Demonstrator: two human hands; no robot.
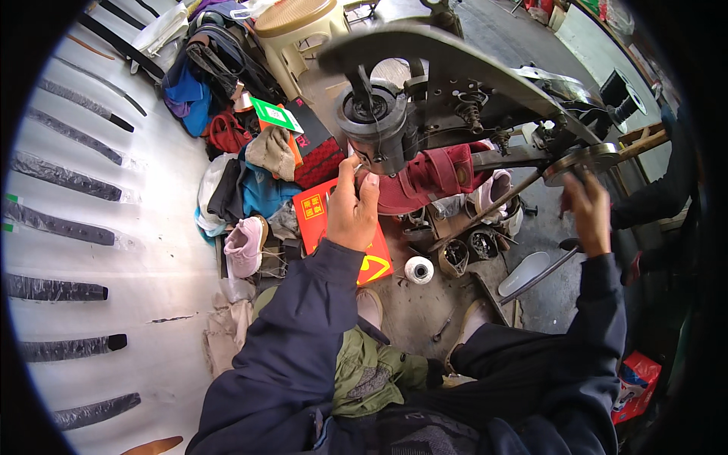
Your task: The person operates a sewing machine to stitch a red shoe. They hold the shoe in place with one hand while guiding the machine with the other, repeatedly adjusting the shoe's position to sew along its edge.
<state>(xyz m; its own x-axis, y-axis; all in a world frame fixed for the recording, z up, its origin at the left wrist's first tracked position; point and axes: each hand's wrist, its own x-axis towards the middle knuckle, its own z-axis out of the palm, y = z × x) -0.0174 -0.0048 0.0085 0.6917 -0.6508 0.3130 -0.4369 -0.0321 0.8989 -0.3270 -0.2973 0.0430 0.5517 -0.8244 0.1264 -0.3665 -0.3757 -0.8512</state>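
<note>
Navy-sleeved, the left hand (353, 214) has thumb and forefinger close together at the maroon shoe (428, 180), though I cannot tell whether they pinch it. The shoe runs toward 2 o'clock, under the sewing machine (455, 87) head. At 3 o'clock, the right hand (591, 208) curls at the handwheel (588, 160), its grip unclear. Turning the wheel with 2 digits so near the head could injure them; slack support might let the shoe twist. A white thread spool (418, 270) stands toward 5 o'clock.
</note>
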